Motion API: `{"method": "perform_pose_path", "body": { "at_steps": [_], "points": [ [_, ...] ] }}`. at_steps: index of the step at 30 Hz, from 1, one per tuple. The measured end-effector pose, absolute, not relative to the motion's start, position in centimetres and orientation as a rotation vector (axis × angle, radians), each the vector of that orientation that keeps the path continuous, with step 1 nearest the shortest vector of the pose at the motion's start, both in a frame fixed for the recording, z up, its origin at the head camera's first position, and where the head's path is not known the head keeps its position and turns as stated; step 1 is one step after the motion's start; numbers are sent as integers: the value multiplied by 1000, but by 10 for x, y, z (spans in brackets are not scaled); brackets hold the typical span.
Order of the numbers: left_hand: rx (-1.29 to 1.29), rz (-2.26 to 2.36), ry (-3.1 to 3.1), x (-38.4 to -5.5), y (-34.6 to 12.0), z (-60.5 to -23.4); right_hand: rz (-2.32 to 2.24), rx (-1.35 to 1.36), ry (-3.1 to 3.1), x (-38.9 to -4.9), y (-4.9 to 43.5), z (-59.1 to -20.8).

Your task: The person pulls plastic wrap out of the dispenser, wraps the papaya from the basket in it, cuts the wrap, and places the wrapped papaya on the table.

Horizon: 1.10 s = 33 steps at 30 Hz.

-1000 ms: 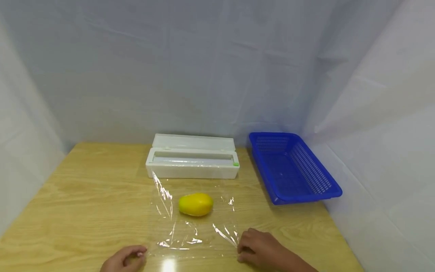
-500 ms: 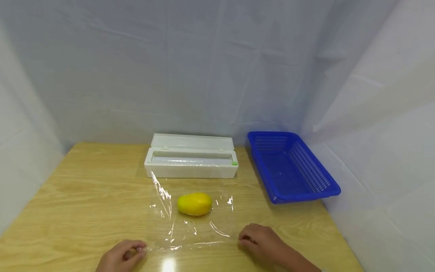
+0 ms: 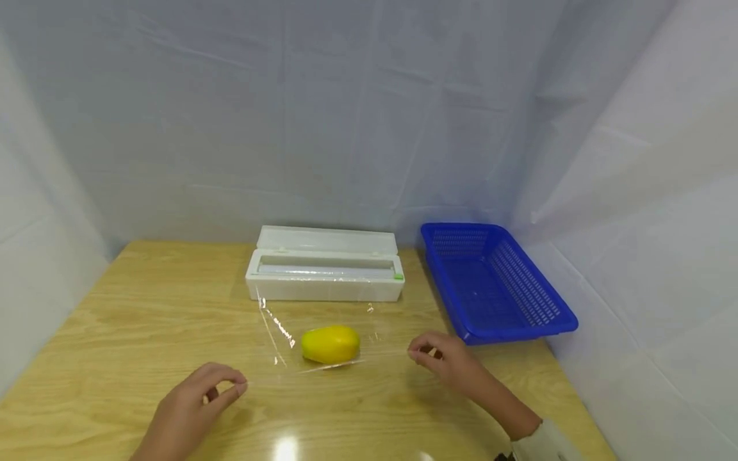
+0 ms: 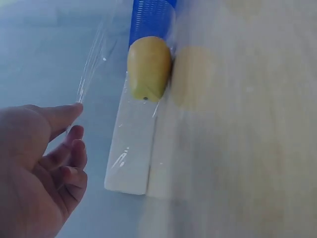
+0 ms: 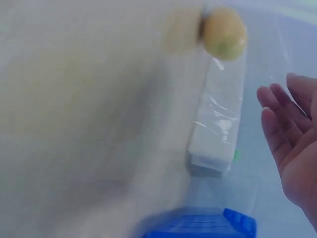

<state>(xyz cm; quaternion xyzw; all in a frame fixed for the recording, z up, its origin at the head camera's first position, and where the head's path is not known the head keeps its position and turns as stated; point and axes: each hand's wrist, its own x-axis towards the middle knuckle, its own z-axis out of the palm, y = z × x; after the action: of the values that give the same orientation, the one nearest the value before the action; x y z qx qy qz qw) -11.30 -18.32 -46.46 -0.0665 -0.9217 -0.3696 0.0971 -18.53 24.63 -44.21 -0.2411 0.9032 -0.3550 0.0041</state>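
Note:
My left hand (image 3: pixel 193 406) pinches the near left corner of a clear sheet of plastic wrap (image 3: pixel 279 328) between thumb and forefinger. The wrap's near right corner is held in the fingertips of my right hand (image 3: pixel 450 362). That near edge is lifted off the table and drawn nearly straight between the hands. A yellow mango-like fruit (image 3: pixel 330 344) with a greenish end lies on the table, in the middle of the sheet. In the left wrist view the wrap (image 4: pixel 90 74) hangs in folds from the fingertips. The sheet runs back to a white wrap dispenser (image 3: pixel 325 290).
Behind the fruit the dispenser's lid (image 3: pixel 327 240) stands up, with the roll showing inside. A blue plastic basket (image 3: pixel 469 320) sits at the right rear of the wooden table (image 3: pixel 144 307). Pale cloth (image 3: pixel 346 128) hangs around the back and sides.
Both hands have risen and moved forward toward the fruit, taking the near edge of the wrap with them. That edge lay near the table before. Fruit, dispenser and basket have stayed put.

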Motion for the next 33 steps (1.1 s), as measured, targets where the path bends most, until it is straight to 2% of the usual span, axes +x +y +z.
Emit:
{"method": "perform_pose_path", "body": {
  "at_steps": [6,17,33],
  "points": [
    [-370,-1111,-2531,-133,-182,-455,-1356,-768,2814,-207,239,-428],
    [-189,-1352,-2718,-168,-186,-434,-1428,-428,2712,-237,231,-415],
    [-218,-1520,-2658,-235,-199,-437,-1481,-355,2700,-281,218,-426]
  ]
}}
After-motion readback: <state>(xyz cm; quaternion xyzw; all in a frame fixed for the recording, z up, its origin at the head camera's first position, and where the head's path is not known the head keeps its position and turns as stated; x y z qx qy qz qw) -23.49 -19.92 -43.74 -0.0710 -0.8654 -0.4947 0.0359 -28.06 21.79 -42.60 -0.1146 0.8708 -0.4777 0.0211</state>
